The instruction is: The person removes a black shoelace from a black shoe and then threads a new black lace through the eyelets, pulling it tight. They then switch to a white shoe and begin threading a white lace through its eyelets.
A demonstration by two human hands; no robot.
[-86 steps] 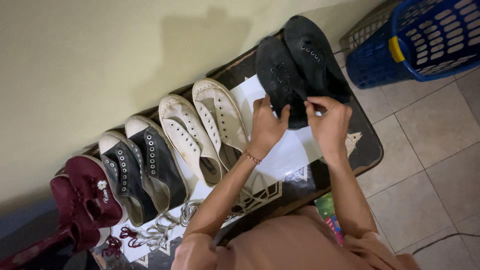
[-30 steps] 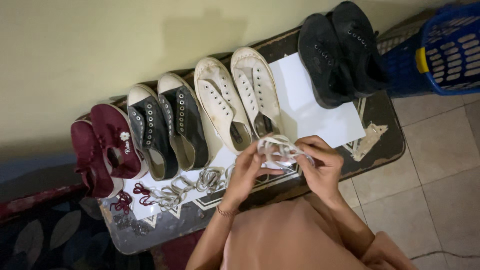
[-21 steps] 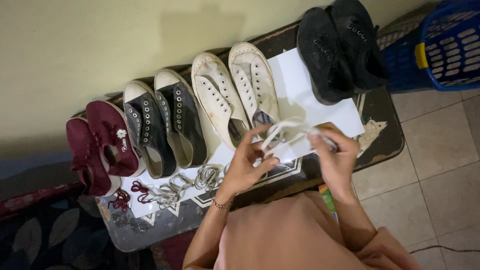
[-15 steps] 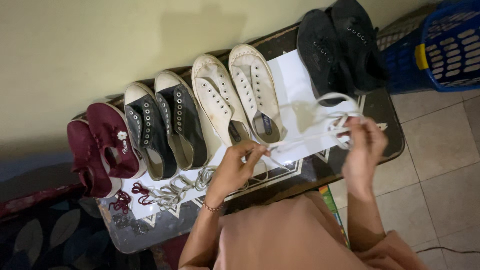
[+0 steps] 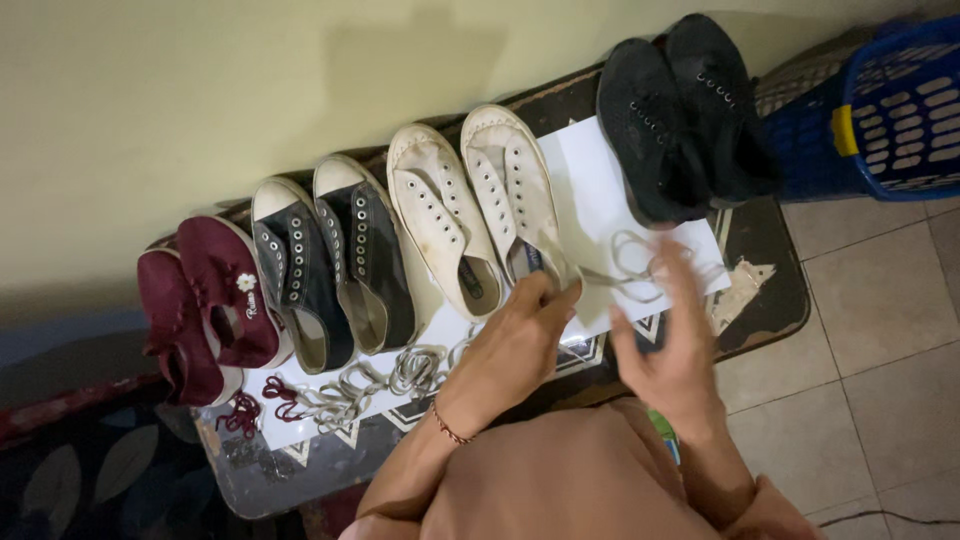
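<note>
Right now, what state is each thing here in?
White lace: loose, lying on the white paper.
White shoes: unlaced, side by side.
Black shoes: unlaced, one overlapping the other.
Grey shoes: unlaced.
Maroon shoes: unlaced.
Left hand: at the white shoe's heel.
Right hand: open, blurred, holding nothing.
Basket: contents hidden.

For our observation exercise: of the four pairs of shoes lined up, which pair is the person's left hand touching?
The white pair, third from the maroon end: the left hand rests at the heel of one white shoe. The maroon, black-and-white and all-black pairs lie untouched.
</note>
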